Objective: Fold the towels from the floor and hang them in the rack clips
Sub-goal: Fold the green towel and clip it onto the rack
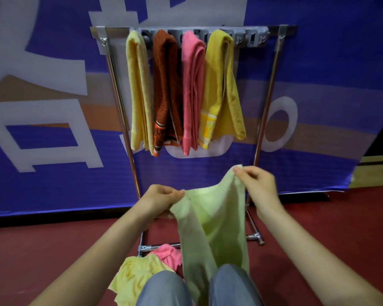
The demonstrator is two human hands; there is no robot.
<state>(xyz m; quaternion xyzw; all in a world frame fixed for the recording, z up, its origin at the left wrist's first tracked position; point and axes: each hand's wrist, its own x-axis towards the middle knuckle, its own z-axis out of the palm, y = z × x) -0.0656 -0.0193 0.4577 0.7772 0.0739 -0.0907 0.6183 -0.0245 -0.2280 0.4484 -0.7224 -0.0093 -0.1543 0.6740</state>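
I hold a light green towel point(212, 219) up in front of me. My left hand point(161, 199) grips its left top corner, and my right hand point(255, 184) pinches its right top corner slightly higher. The towel hangs down between my knees. Behind it stands the metal rack point(263, 120) with a grey clip bar point(252, 37) along the top. Several folded towels hang from the clips: pale yellow point(138, 91), rust brown point(166, 91), pink point(191, 91) and mustard yellow point(221, 85). On the floor lie a pale yellow towel point(133, 277) and a pink towel point(167, 255).
The two rightmost clips on the bar hold nothing. A blue printed banner point(53, 151) stands behind the rack. The floor point(329, 221) is dark red. The rack's low crossbar point(150, 247) and foot point(257, 236) sit close to my knees.
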